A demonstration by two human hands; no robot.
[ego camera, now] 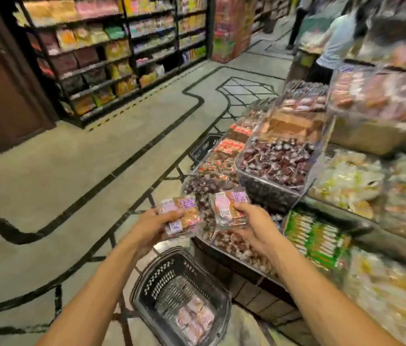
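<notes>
Above the black basket (147, 280) on the shop floor, both hands carry snack pkts. The left hand (153, 227) pinches the left packet (183, 216), thumb on top w/ fingers curled under; the right hand (255, 227) grips the right packet (229, 208) likewise. Both arms reach forward, wrists approx level, beside the sweets bin (275, 168). Best, I'd judge: lower both straight down and release low, so they land flat by the stacked packets (195, 318) inside. Labels are blurred, prob. the same product.
</notes>
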